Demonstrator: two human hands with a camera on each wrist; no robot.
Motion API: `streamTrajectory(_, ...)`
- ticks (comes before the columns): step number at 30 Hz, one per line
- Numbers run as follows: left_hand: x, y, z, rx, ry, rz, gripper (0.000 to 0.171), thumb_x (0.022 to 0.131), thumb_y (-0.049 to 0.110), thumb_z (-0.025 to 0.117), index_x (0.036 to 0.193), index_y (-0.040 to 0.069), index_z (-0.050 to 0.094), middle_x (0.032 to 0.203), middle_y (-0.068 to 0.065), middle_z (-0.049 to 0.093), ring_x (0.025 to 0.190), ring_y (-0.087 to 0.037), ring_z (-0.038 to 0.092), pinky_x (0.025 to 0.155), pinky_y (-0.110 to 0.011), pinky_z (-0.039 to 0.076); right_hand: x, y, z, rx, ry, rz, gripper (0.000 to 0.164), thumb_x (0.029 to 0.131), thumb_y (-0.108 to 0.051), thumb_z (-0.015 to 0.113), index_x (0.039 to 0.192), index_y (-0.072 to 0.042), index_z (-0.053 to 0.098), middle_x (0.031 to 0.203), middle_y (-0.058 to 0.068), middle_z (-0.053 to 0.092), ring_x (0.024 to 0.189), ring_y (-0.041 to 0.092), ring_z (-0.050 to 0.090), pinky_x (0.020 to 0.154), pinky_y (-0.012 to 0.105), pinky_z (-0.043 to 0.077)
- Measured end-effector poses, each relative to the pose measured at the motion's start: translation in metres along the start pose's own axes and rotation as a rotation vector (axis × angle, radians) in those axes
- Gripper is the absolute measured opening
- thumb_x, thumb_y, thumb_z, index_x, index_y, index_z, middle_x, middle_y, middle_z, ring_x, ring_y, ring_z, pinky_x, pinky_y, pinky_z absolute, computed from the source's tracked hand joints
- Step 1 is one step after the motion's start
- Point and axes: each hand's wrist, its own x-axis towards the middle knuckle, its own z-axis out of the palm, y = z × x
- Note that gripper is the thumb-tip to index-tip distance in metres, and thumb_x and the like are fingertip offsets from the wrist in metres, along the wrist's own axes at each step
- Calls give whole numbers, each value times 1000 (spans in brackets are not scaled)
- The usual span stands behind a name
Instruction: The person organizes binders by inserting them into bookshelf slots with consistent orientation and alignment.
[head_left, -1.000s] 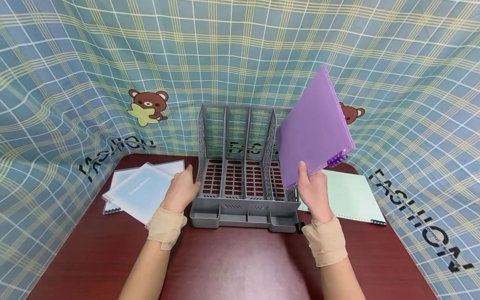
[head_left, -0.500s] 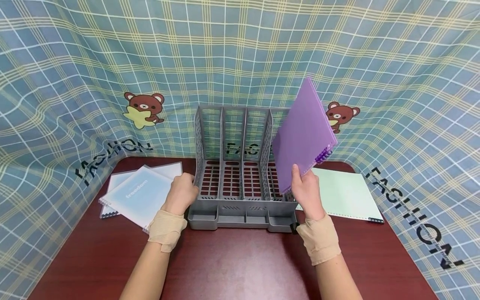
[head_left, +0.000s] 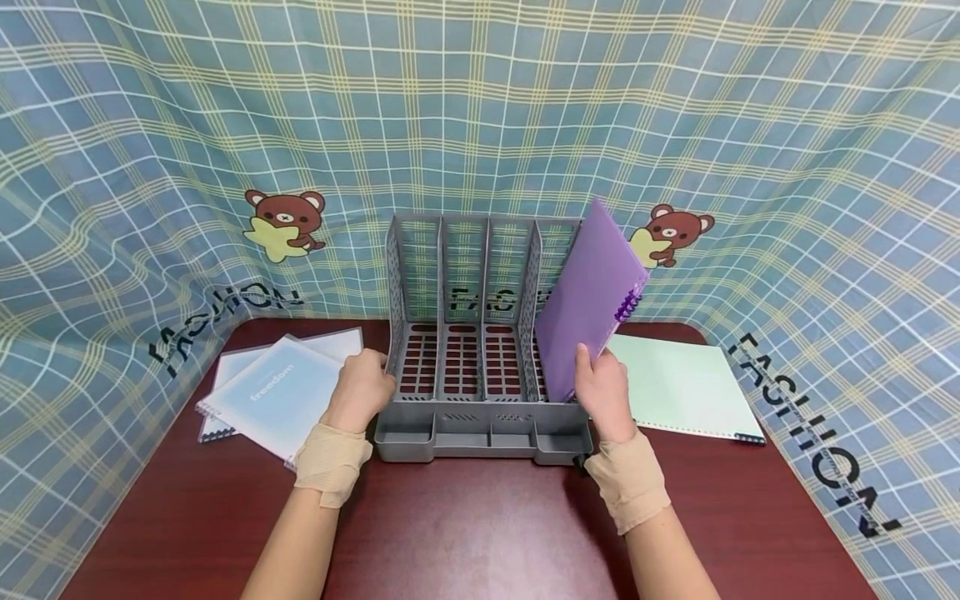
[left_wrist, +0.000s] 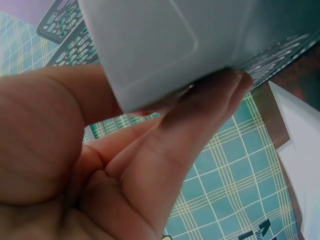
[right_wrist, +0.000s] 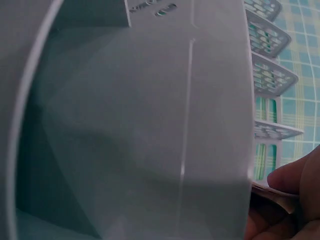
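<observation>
The right hand (head_left: 606, 392) pinches the purple book (head_left: 585, 308), apparently partway into the right end of the rack (head_left: 465, 411); the left hand (head_left: 362, 387) grips its left side. Blue (head_left: 273, 387) and green books (head_left: 682, 387) lie outside, on the surface (head_left: 480, 525).

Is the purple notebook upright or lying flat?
Upright: the right hand holds the purple notebook on edge at the rightmost slot of the rack.

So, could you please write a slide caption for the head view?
Right hand holding a purple notebook at the rightmost slot of a gray rack, left hand gripping its left side.
</observation>
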Motion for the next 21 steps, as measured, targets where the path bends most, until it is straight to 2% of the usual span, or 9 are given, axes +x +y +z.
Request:
streamTrajectory(6, 0, -1, 0, -6, -11, -5, 42, 91, 2, 50, 130, -8, 60, 58, -11, 56, 39, -14, 36, 46, -32, 35, -2, 0, 9, -31, -29, -17, 39, 101, -27, 50, 105, 9, 65, 97, 34, 66, 92, 52, 63, 78, 62, 49)
streamTrajectory(9, 1, 0, -1, 4, -6, -7, 42, 92, 4, 51, 131, -8, 59, 68, -15, 62, 39, -15, 38, 46, -32, 36, -2, 1, 10, -46, -53, 1, 39, 100, -29, 53, 104, 8, 65, 98, 32, 67, 93, 51, 63, 79, 60, 49)
streamTrajectory(14, 0, 2, -1, 9, 0, -19, 43, 93, 6, 52, 133, -8, 58, 94, -22, 68, 41, -16, 42, 47, -33, 39, -3, 1, 9, -62, -104, 41, 42, 95, -33, 60, 106, 8, 66, 101, 30, 68, 95, 49, 63, 82, 57, 50)
streamTrajectory(21, 0, 0, -2, 4, -7, -17, 43, 93, 7, 52, 133, -9, 58, 99, -24, 68, 40, -15, 41, 48, -32, 39, -2, 0, 1, -71, -115, 28, 42, 91, -35, 66, 102, 6, 67, 97, 26, 69, 91, 46, 65, 78, 56, 51)
